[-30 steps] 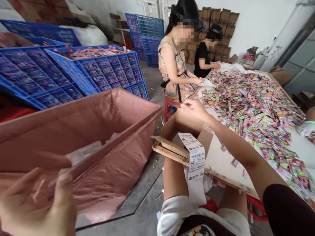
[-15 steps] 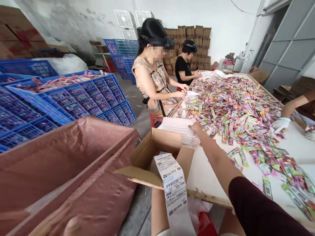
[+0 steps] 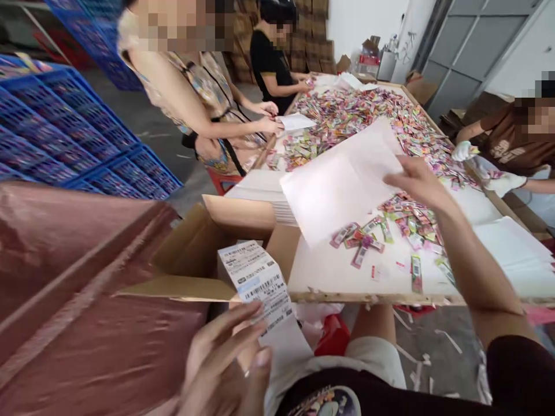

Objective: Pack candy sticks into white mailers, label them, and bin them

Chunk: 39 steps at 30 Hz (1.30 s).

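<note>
My right hand [image 3: 416, 182] grips a flat white mailing bag [image 3: 338, 179] by its right edge, thumb and fingers closed on it, and holds it tilted above the table. More such bags lie in a stack [image 3: 284, 211] at the table's left edge. My left hand [image 3: 228, 358] is low in front of me, fingers stretched out and apart, beside a strip of printed shipping labels [image 3: 264, 289]. The strip hangs out of an open cardboard box [image 3: 182, 248] toward my lap. Whether the fingertips touch the labels I cannot tell.
A heap of small colourful packets [image 3: 347, 110] covers the table [image 3: 321, 277]. Two people work along the left side; another person with white gloves [image 3: 505, 184] is at the right. A reddish-brown covered bin [image 3: 87, 289] and blue crates [image 3: 78, 127] stand left.
My right hand has lifted a white mailing bag off the stack and moved it right over the packets. My left hand has come from the bin up to the label strip. The view has turned right.
</note>
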Available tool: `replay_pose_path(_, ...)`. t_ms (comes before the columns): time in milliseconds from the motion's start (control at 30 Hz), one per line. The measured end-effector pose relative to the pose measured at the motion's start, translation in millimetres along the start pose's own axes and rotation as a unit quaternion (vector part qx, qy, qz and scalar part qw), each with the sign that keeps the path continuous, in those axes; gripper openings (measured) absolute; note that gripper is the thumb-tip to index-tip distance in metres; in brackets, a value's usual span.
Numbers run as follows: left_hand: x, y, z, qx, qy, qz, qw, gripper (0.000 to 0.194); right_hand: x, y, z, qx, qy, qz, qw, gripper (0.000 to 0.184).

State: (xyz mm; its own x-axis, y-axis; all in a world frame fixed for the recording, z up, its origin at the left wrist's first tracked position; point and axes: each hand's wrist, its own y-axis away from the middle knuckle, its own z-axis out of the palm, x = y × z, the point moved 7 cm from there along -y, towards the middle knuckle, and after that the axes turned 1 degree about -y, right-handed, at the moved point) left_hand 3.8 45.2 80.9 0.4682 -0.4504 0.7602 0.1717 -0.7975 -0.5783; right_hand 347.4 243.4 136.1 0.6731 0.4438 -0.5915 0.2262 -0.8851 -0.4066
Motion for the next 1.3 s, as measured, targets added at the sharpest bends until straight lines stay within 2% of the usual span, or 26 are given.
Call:
replay_pose_path(33,12.2,-1.9,17.9,-0.025,0.035,0.037,0.998,0.060,-26.0,28.9,-14.7,-0.041,0.022,-0.036,0.998,0.013)
replay_pose_path(67,21.3,-2.5,37.8,-0.068,0.061,0.060,0.994,0.063,-53.5,58.2,-19.1,-0.085,0.049,-0.074,0.992,0.007)
replay_pose_path(100,28.0,-1.3,58.0,-0.117,0.072,0.076,0.988,0.064,-79.8,87.3,-12.7,-0.133,0.076,-0.116,0.981,0.005)
replay_pose_path(167,31.4,5.5,95.8,-0.215,0.066,0.073,0.972,0.056,-118.6,140.7,23.1,-0.222,0.114,-0.194,0.949,0.011)
replay_pose_path(200,28.3,10.7,111.7,-0.255,0.055,0.059,0.963,0.048,-128.6,162.3,45.8,-0.248,0.141,-0.228,0.931,0.011)
replay_pose_path(267,13.6,20.7,132.2,-0.293,0.025,0.012,0.956,0.033,-134.8,191.8,84.4,-0.246,0.188,-0.288,0.906,0.011)
replay_pose_path(300,3.5,24.4,135.2,-0.283,0.009,-0.016,0.959,0.029,-133.4,200.5,97.6,-0.232,0.203,-0.310,0.900,0.012)
replay_pose_path(367,-17.1,29.7,129.0,-0.228,-0.019,-0.070,0.971,0.026,-129.4,209.2,109.8,-0.189,0.213,-0.335,0.898,0.015)
replay_pose_path(433,-33.6,33.7,114.6,-0.166,-0.019,-0.117,0.979,0.024,-129.8,212.2,108.9,-0.143,0.214,-0.347,0.902,0.016)
replay_pose_path(467,-39.9,35.7,108.8,-0.152,-0.010,-0.140,0.978,0.024,-132.4,213.3,106.8,-0.123,0.213,-0.355,0.902,0.016)
replay_pose_path(533,-50.7,40.3,106.7,-0.182,0.015,-0.197,0.963,0.025,-140.1,216.3,103.1,-0.095,0.195,-0.382,0.898,0.014)
replay_pose_path(600,-58.7,47.6,114.6,-0.264,0.040,-0.259,0.928,0.025,-144.8,219.3,98.5,-0.062,0.137,-0.438,0.887,0.010)
replay_pose_path(667,-62.7,52.6,120.5,-0.314,0.050,-0.285,0.904,0.026,-129.4,211.9,94.3,-0.013,0.081,-0.452,0.888,0.015)
replay_pose_path(733,-64.4,51.9,119.3,-0.308,0.029,-0.263,0.914,0.033,-84.4,187.4,100.4,0.008,0.095,-0.360,0.928,0.028)
replay_pose_path(767,-65.1,51.5,117.1,-0.297,0.011,-0.244,0.923,0.037,-51.4,172.4,108.9,-0.007,0.130,-0.274,0.953,0.035)
replay_pose_path(800,-65.8,52.3,115.1,-0.291,-0.005,-0.226,0.929,0.040,-17.7,161.2,121.0,-0.047,0.171,-0.203,0.963,0.043)
replay_pose_path(833,-66.6,54.2,113.6,-0.293,-0.018,-0.211,0.933,0.042,13.4,154.2,134.8,-0.097,0.205,-0.154,0.962,0.047)
replay_pose_path(900,-69.1,60.8,112.5,-0.313,-0.031,-0.190,0.930,0.042,61.5,148.7,160.5,-0.195,0.246,-0.103,0.944,0.042)
replay_pose_path(933,-70.6,64.6,112.6,-0.326,-0.031,-0.184,0.927,0.041,77.1,147.1,169.5,-0.226,0.252,-0.089,0.937,0.035)
replay_pose_path(1033,-75.5,73.7,114.8,-0.349,-0.026,-0.178,0.920,0.039,96.5,132.2,180.1,-0.250,0.229,-0.044,0.940,0.023)
replay_pose_path(1167,-79.4,79.0,123.3,-0.363,-0.019,-0.178,0.914,0.039,96.9,83.8,182.5,-0.227,0.212,0.002,0.951,0.034)
replay_pose_path(1233,-79.9,80.3,127.4,-0.374,-0.011,-0.178,0.910,0.040,98.3,60.9,192.3,-0.251,0.233,-0.011,0.939,0.043)
replay_pose_path(1300,-81.2,80.7,128.3,-0.376,-0.007,-0.180,0.909,0.040,105.2,48.5,207.1,-0.308,0.269,-0.018,0.913,0.045)
